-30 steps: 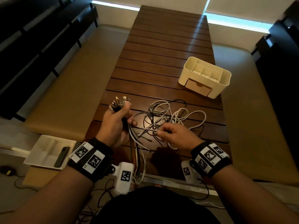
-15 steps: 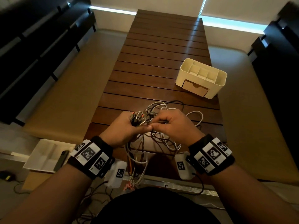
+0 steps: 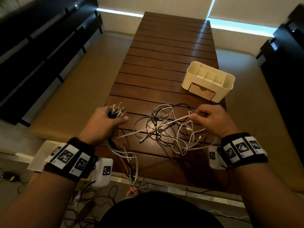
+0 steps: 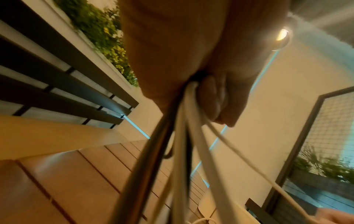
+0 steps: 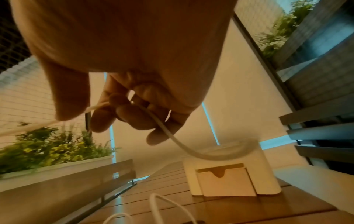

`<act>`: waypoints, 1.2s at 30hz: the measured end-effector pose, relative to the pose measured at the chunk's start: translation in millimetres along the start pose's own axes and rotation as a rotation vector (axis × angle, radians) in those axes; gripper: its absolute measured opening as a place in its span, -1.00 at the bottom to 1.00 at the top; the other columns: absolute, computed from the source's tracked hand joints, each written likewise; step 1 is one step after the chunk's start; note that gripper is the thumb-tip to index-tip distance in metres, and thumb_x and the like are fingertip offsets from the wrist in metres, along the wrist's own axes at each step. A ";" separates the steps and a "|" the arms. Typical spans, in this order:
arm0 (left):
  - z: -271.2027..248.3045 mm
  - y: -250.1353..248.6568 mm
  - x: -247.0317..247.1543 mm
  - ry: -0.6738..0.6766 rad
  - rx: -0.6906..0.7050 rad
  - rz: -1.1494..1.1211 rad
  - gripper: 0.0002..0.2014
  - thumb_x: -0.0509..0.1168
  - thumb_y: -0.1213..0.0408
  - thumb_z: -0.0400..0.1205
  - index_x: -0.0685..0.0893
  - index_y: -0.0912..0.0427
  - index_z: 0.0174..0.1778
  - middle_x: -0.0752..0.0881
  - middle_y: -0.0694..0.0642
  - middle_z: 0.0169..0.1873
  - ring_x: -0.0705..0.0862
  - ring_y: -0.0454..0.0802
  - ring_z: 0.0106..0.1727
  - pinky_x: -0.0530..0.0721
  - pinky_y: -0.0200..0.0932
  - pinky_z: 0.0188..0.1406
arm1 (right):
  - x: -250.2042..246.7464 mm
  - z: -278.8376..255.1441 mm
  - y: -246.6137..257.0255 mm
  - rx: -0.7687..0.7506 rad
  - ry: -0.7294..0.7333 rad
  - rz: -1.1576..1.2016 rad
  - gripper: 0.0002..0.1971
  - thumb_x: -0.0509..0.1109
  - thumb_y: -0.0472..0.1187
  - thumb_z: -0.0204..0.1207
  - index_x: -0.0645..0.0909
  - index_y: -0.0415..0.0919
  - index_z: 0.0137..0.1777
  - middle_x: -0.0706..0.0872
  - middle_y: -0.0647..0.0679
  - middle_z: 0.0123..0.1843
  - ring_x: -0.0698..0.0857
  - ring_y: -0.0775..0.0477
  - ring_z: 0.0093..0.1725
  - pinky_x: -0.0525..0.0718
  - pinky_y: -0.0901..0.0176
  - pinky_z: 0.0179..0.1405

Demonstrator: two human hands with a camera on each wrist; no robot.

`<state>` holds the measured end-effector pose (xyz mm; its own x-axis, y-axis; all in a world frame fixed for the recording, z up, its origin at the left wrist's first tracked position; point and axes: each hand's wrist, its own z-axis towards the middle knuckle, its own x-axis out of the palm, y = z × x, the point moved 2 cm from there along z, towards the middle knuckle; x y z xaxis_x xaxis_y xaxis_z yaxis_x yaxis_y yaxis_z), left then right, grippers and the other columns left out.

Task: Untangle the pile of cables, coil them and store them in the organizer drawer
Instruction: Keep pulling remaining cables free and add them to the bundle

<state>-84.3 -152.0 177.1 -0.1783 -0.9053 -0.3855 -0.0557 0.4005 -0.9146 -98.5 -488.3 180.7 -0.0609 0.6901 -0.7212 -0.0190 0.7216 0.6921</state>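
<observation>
A tangle of white, grey and black cables [image 3: 162, 127] lies on the near end of the wooden table [image 3: 164, 66]. My left hand [image 3: 107, 122] grips a bunch of cable ends [image 3: 116, 110], plugs sticking up, while their cords [image 4: 182, 144] hang down past the table's near edge. My right hand [image 3: 209, 119] pinches one white cable [image 3: 174, 121] between thumb and fingers [image 5: 122, 112] and holds it stretched over the tangle. The cream organizer [image 3: 209, 80] stands far right of the tangle, its drawer [image 3: 201, 91] shut, also seen as the drawer [image 5: 226, 181] in the right wrist view.
Tan cushioned benches flank the table on both sides. A white tray [image 3: 38, 155] sits on the floor at the lower left, with loose dark cords [image 3: 85, 198] near my body. Dark slatted furniture [image 3: 41, 46] lines the left, more at the right.
My hands were together over the tangle half a second ago. They have moved apart: the left went left with the plug bunch, the right went right, drawing one white cable taut.
</observation>
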 end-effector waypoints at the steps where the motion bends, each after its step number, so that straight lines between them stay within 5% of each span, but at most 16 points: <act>1: -0.3 3.7 -3.1 -0.021 -0.013 -0.049 -0.85 0.47 0.36 0.61 0.64 0.28 -0.21 0.54 -0.06 -0.54 0.48 -0.21 -0.59 0.49 -0.32 -0.54 | -1.6 0.6 -0.1 0.010 -0.008 0.005 -0.80 0.48 0.05 0.51 0.73 -0.07 -0.18 0.74 -0.07 -0.24 0.71 -0.12 -0.21 0.77 -0.20 -0.15; 6: -2.6 -6.0 18.5 0.030 0.057 -0.188 -0.86 0.44 0.31 0.64 0.69 0.33 -0.07 0.51 -0.10 -0.58 0.41 -0.16 -0.57 0.43 -0.22 -0.56 | 26.4 -0.8 35.2 -0.107 0.097 0.033 -0.91 0.46 -0.08 0.61 0.75 -0.01 -0.11 0.69 0.13 -0.24 0.64 0.23 -0.23 0.54 0.25 -0.24; 12: -4.4 -29.5 59.0 0.216 0.100 -0.284 -0.70 0.40 0.34 0.65 0.65 0.48 0.21 0.58 -0.16 -0.57 0.48 -0.27 -0.54 0.45 -0.32 -0.48 | 57.5 1.3 70.8 -0.285 0.187 0.071 -0.85 0.33 -0.19 0.71 0.72 -0.15 -0.01 0.70 0.04 -0.14 0.64 0.09 -0.14 0.62 0.10 -0.14; 17: -5.6 -33.0 61.4 0.362 0.075 -0.316 -0.76 0.39 0.27 0.65 0.54 0.27 -0.28 0.44 -0.07 -0.58 0.37 -0.12 -0.58 0.42 -0.20 -0.56 | 55.5 5.8 74.5 -0.298 0.087 0.129 -0.85 0.30 -0.21 0.72 0.72 -0.17 0.04 0.74 0.05 -0.07 0.69 0.09 -0.07 0.66 0.15 -0.10; 23: -1.4 -24.5 47.3 0.230 0.031 -0.206 -0.74 0.44 0.37 0.63 0.59 0.10 -0.35 0.47 -0.07 -0.58 0.39 -0.10 -0.58 0.42 -0.18 -0.54 | 42.5 4.9 67.8 -0.232 0.121 0.165 -0.91 0.43 -0.08 0.64 0.73 -0.02 -0.07 0.74 -0.06 -0.28 0.65 0.00 -0.37 0.62 0.16 -0.37; 26: 5.1 -11.7 19.3 0.102 -0.020 -0.228 -0.70 0.46 0.36 0.62 0.57 0.09 -0.39 0.42 0.05 -0.55 0.36 -0.04 -0.57 0.42 -0.18 -0.56 | 28.3 4.8 49.5 -0.106 0.156 0.099 -0.86 0.39 0.00 0.65 0.68 0.08 -0.14 0.73 -0.07 -0.27 0.68 -0.08 -0.32 0.71 0.02 -0.27; 31: 3.4 10.7 -13.0 -0.030 -0.093 -0.193 -0.67 0.46 0.40 0.61 0.50 0.17 -0.41 0.35 0.09 -0.56 0.32 -0.01 -0.60 0.38 -0.19 -0.58 | -5.1 7.9 10.4 0.143 0.006 0.342 -0.83 0.41 -0.16 0.65 0.65 -0.17 -0.17 0.60 -0.02 -0.39 0.59 0.02 -0.43 0.69 -0.10 -0.20; 36: -1.5 -1.7 12.7 0.086 -0.046 -0.083 -0.71 0.47 0.39 0.61 0.56 0.14 -0.38 0.48 -0.10 -0.63 0.42 -0.15 -0.63 0.42 -0.17 -0.53 | 19.4 7.3 39.3 0.003 0.181 0.289 -0.88 0.41 0.00 0.63 0.68 0.10 0.11 0.73 0.12 0.07 0.72 0.12 0.08 0.69 0.04 0.14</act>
<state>-88.0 -164.0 173.9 -0.2550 -0.9210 -0.2945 -0.1187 0.3321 -0.9357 -93.2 -446.1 193.7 -0.2400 0.8451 -0.4777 0.0279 0.4979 0.8668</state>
